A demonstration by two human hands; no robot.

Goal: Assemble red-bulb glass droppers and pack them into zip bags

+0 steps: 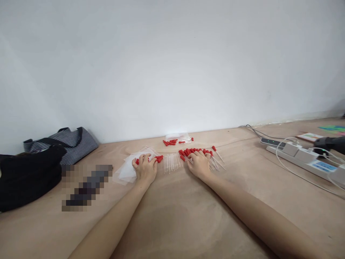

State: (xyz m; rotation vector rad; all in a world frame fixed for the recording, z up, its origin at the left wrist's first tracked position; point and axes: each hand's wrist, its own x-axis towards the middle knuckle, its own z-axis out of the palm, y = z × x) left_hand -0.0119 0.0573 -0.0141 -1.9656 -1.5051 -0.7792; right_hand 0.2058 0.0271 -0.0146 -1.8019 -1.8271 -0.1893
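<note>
My left hand (146, 172) arches over a small pile of red rubber bulbs (159, 159), its fingers curled around some of them. Thin clear plastic bags (127, 169) lie beneath and beside it. Spread across a row of droppers with red bulbs (193, 150) is my right hand (199, 164), fingers bent and resting on them. Part of that row is hidden under the palm. Between both hands, several thin clear dropper tubes (171, 163) without bulbs lie side by side on the wooden table (172, 216). One dropper (217, 153) lies slightly apart, right of the row.
Near the wall, more red bulbs (169, 142) lie by a clear bag (178, 137). At left are a striped bag (78, 144), a black bag (29, 180) and a blurred dark object (88, 187). A power strip (299, 154) with plugs and white cables lies right.
</note>
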